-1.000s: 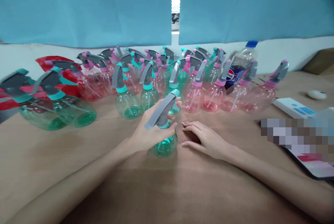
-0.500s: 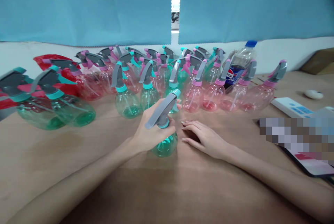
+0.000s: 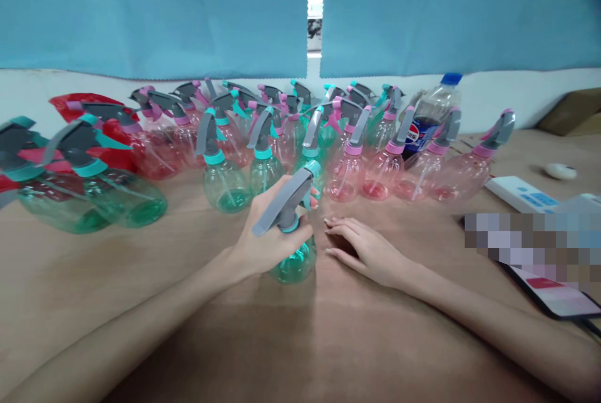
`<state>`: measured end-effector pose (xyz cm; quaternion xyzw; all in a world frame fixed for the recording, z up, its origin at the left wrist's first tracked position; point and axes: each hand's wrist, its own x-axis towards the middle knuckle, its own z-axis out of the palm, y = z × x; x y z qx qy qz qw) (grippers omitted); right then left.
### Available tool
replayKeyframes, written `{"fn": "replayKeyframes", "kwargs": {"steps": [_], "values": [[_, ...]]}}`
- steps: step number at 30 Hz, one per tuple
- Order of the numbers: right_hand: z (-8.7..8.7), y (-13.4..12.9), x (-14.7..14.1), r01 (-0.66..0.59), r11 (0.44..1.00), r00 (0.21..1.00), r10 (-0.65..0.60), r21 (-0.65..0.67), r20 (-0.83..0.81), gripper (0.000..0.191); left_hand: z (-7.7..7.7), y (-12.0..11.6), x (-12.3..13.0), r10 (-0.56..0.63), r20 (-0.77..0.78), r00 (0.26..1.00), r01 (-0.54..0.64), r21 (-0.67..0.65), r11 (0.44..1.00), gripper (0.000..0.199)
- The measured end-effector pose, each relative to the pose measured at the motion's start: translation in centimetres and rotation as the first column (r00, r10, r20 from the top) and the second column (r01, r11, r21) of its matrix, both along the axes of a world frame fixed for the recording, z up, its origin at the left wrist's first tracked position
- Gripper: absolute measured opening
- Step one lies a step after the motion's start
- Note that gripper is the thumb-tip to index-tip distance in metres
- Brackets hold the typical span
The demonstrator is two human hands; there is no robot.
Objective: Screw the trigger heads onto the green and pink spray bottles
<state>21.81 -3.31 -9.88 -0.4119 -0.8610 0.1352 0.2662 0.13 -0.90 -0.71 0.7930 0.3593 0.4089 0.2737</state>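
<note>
My left hand (image 3: pixel 263 234) is wrapped round the neck of a green spray bottle (image 3: pixel 295 265), which stands on the brown table (image 3: pixel 211 340) with its grey and teal head above my fingers. To the right of it, my right hand (image 3: pixel 369 249) rests on the table, fingers apart and curved, holding nothing. Just beyond my hands stand green spray bottles, one of them (image 3: pixel 228 187) left of my left hand. Pink spray bottles (image 3: pixel 346 176) are lined up beyond my right hand.
Two green bottles (image 3: pixel 141 199) lean at the left by red plastic (image 3: pixel 94 106). More bottles fill the back. A cola bottle (image 3: pixel 425 121), a white mouse (image 3: pixel 560 171), a white device (image 3: pixel 521 194) and a partly blurred phone (image 3: pixel 554 293) are at the right.
The whole view has shifted slightly, with things at the left now a little further left. My left hand keeps its hold on the green bottle, and my right hand stays on the table.
</note>
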Motion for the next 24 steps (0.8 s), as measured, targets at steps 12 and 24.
{"fn": "replayKeyframes", "kwargs": {"steps": [12,24], "values": [[-0.1,0.0,0.1,0.006,1.000,1.000,-0.006,-0.018,0.003,0.028,0.5,0.1,0.0,-0.014,-0.068,0.998,0.009,-0.073,0.997,0.037],[-0.2,0.2,0.1,0.008,1.000,1.000,-0.008,-0.015,-0.008,0.026,-0.8,0.6,-0.1,-0.027,-0.060,0.998,0.025,-0.032,0.999,0.049]]}}
